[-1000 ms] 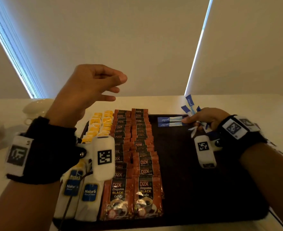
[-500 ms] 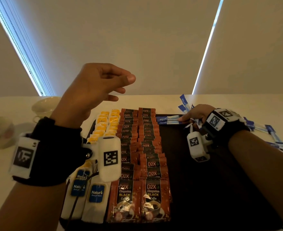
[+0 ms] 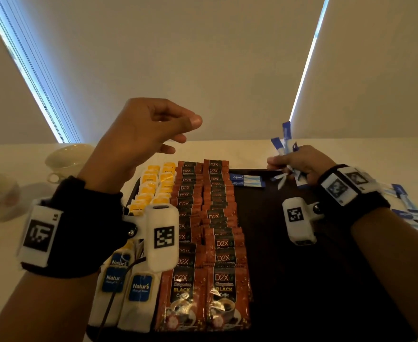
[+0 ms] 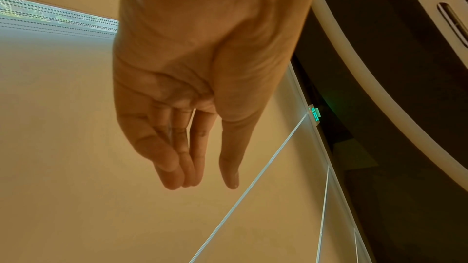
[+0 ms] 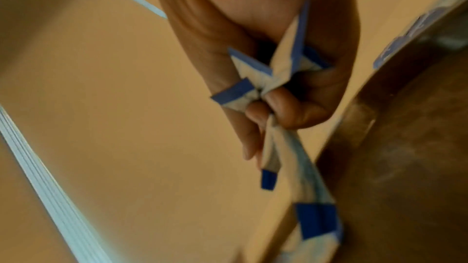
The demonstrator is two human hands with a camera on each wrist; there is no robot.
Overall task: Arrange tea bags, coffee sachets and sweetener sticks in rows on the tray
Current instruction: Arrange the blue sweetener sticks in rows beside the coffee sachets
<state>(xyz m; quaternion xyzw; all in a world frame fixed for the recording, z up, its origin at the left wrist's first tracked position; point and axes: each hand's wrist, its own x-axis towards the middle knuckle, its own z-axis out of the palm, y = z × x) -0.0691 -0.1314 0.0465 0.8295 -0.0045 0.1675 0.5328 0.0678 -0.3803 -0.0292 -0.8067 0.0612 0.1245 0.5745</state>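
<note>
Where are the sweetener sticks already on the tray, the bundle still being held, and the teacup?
laid sweetener sticks (image 3: 247, 180), head view, middle of the pair.
held sweetener sticks (image 5: 283, 69), right wrist view, white wrapper above the fingers.
teacup (image 3: 66, 159), head view, its outer wall.

The left wrist strap (image 3: 62, 228) hid the middle of the tea bag rows (image 3: 151, 188). The right wrist view was blurred, so the count of sweetener sticks (image 5: 283, 71) couldn't be told. At 3 o'clock, loose sticks (image 3: 410, 213) were cut off by the edge.

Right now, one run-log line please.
left hand: raised, empty | right hand: grips sweetener sticks | tray: two sticks laid, right side bare
</note>
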